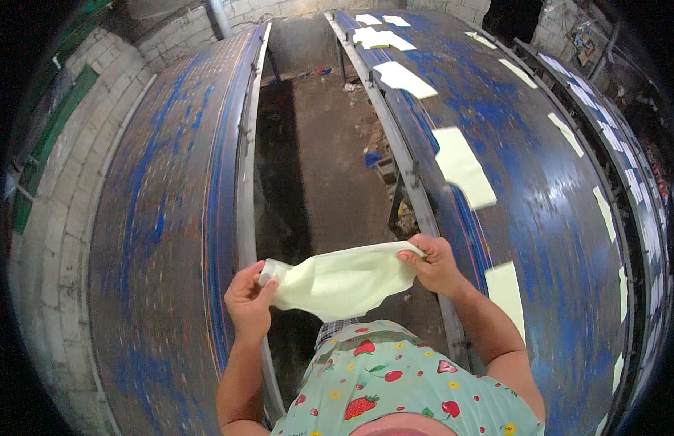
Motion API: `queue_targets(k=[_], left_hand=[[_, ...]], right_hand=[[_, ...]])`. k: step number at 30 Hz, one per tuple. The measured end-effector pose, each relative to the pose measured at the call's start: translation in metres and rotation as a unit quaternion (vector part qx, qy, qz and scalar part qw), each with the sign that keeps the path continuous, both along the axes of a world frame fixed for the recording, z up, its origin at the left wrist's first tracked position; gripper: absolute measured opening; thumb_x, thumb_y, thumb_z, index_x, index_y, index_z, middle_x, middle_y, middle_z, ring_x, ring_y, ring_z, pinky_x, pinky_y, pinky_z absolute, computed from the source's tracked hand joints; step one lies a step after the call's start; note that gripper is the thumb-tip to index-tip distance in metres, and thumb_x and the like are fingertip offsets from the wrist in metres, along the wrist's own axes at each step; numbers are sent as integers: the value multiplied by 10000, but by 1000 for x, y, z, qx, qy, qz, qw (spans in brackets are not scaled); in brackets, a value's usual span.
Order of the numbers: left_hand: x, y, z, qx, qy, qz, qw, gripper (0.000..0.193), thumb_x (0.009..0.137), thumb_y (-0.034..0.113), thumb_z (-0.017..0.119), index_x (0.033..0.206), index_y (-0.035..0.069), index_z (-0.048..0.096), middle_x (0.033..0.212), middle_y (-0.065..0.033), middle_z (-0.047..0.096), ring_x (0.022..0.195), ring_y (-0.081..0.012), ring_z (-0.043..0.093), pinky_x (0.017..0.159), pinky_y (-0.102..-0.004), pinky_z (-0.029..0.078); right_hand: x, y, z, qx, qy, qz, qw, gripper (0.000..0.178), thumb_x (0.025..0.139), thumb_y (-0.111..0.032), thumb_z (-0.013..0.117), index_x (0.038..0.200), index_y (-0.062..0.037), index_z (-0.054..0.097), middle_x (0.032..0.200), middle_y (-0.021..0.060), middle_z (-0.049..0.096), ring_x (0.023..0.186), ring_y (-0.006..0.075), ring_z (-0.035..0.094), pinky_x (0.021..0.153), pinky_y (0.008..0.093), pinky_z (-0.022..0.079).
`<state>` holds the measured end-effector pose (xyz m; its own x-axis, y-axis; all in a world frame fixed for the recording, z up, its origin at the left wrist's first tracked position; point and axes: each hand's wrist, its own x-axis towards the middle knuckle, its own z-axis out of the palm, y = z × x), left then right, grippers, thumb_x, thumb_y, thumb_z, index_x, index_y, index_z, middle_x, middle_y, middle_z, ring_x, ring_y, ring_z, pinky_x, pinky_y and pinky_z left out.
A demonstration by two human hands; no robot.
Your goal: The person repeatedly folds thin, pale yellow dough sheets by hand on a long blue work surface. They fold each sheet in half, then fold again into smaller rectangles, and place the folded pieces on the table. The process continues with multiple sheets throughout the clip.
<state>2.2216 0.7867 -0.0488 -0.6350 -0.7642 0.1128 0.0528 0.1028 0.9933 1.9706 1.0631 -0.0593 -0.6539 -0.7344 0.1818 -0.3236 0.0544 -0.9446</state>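
Observation:
A pale yellow-green cut fabric piece (pixel 340 280) is stretched between my two hands, in front of my body and above the aisle. My left hand (pixel 250 294) pinches its left end between thumb and fingers. The upper right corner is gripped by my right hand (pixel 433 265), thumb on top. Between the hands the cloth sags in soft folds, and its upper edge is folded over. Nearest to my right forearm, another pale fabric piece (pixel 505 298) lies flat on the right-hand table (pixel 540 240).
More pale pieces, such as a large one (pixel 464 167), lie along both edges of the right table. The left table (pixel 170 182), stained blue, carries no fabric. Metal rails (pixel 248 160) border the aisle (pixel 330 167). A further table (pixel 613 131) holds white pieces at far right.

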Motion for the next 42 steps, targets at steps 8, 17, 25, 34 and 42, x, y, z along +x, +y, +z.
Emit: queue_targets(k=[8,17,25,34,42], left_hand=[[-201,-206,27,-25,38,-43,998,349,922,-60,737,1260,2,672,1004,-74,750,889,-116,702,809,-255,554],[-487,-353,30,-47,76,-179,980,296,950,-65,708,1236,6,673,1060,-72,739,960,-113,688,851,-259,547],[-760,-471,24,-11,49,-239,970,312,973,-88,648,1271,5,673,1093,-61,731,975,-106,681,870,-256,538],[-1003,-578,38,-6,29,-253,967,292,957,-59,667,1247,-32,675,1129,-80,734,1020,-133,690,922,-281,540],[-1268,-631,0,-27,-8,-368,929,308,950,14,701,1240,-86,665,1055,-107,748,929,-126,693,827,-262,545]], right_hand=[[-187,-185,41,42,1,0,999,120,999,-116,715,1007,1,740,818,-1,709,775,57,608,696,271,517],[-407,-293,23,0,-90,-152,984,138,1023,-172,701,985,-39,694,848,-7,702,796,66,622,721,276,524],[-629,-412,-11,-106,-175,-190,960,178,1053,-211,667,1012,-39,681,913,-14,699,791,53,584,732,257,504],[-789,-495,-8,-20,-160,-246,956,111,1011,-47,642,1103,-26,700,981,-13,714,898,55,597,835,258,494],[-902,-566,-50,-97,-186,-465,860,166,977,-76,696,1117,12,692,932,10,713,829,64,610,746,263,501]])
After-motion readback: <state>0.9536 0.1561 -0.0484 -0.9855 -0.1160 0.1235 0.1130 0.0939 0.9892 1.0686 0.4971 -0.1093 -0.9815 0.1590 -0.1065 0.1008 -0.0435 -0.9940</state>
